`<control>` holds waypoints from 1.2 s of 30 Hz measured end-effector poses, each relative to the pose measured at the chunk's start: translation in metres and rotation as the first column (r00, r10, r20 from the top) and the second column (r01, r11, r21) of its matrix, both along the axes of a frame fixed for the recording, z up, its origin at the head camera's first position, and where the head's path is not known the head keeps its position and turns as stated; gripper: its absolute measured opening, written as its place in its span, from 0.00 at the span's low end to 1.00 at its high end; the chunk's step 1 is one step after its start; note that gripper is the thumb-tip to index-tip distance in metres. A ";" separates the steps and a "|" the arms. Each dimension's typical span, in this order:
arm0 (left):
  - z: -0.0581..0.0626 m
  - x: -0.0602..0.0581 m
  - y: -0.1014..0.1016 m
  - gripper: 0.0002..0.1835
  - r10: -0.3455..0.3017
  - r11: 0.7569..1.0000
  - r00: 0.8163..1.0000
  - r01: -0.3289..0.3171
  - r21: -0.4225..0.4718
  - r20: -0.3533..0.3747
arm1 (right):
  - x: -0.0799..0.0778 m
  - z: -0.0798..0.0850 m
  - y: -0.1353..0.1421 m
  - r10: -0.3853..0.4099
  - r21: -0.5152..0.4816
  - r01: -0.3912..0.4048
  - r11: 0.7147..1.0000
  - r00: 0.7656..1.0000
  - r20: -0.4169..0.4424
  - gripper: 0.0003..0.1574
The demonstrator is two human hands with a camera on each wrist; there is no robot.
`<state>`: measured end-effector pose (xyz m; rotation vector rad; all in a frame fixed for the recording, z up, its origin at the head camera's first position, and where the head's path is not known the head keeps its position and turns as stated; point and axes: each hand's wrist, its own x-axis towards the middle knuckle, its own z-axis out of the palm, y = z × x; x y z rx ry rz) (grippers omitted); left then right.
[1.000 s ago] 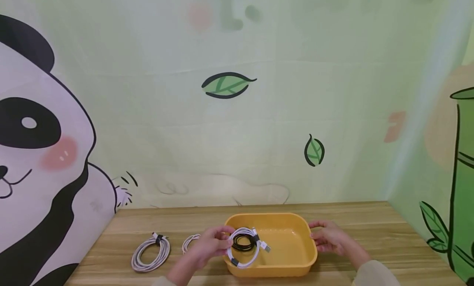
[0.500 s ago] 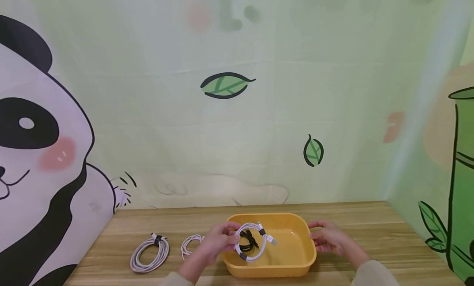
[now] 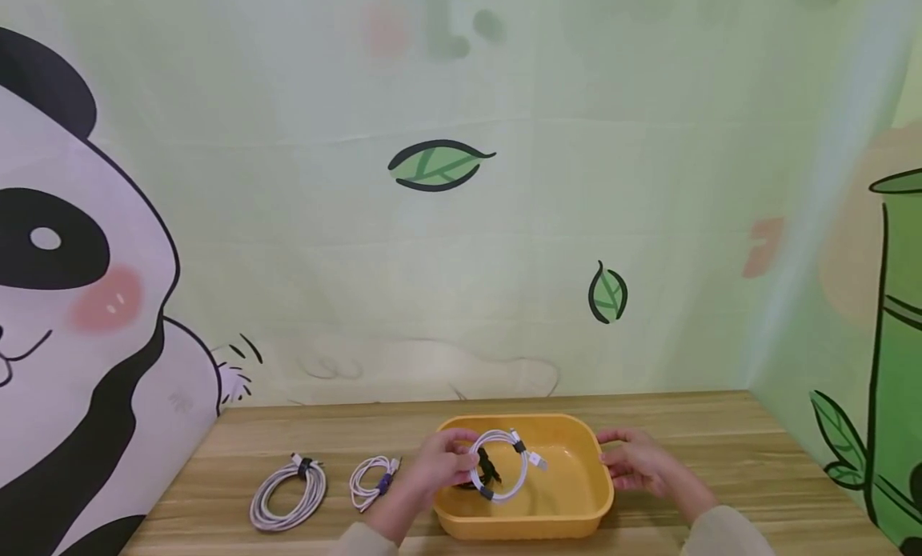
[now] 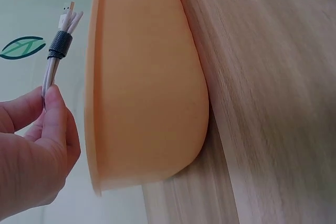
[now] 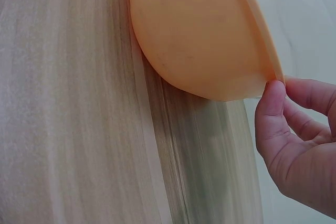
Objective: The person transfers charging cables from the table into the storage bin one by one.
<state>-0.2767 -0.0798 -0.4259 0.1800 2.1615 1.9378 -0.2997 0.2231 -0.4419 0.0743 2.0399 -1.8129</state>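
My left hand pinches a coiled white USB cable by the left side of its loop. The coil hangs above the left part of a yellow plastic basin. In the left wrist view, thumb and fingertips grip the cable edge-on, below a dark strap, with its USB plug pointing up. A black cable lies inside the basin, partly hidden behind the white coil and my fingers. My right hand holds the basin's right rim; the right wrist view has thumb and fingers pinching that edge.
Two more coiled cables lie on the wooden table left of the basin: a thick pale one with a black strap, and a smaller white one with a dark purple strap. A printed panda backdrop stands behind.
My left hand has moved right and slightly up with the white USB cable, farther over the basin. More of the small white coil on the table now shows. The right hand stays at the rim.
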 end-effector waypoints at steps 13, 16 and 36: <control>-0.013 -0.007 0.015 0.16 0.052 0.998 0.999 -0.052 0.036 0.007 | -0.001 -0.002 0.000 -0.017 0.016 0.017 1.000 1.000 -0.007 0.28; -0.014 -0.009 0.019 0.16 0.070 0.997 0.997 -0.071 0.024 0.006 | -0.001 -0.002 0.000 -0.003 0.013 0.003 1.000 1.000 -0.011 0.29; -0.025 -0.020 0.035 0.16 0.156 0.987 0.987 -0.157 0.028 0.036 | -0.001 -0.002 0.001 0.003 0.001 -0.003 1.000 1.000 -0.009 0.29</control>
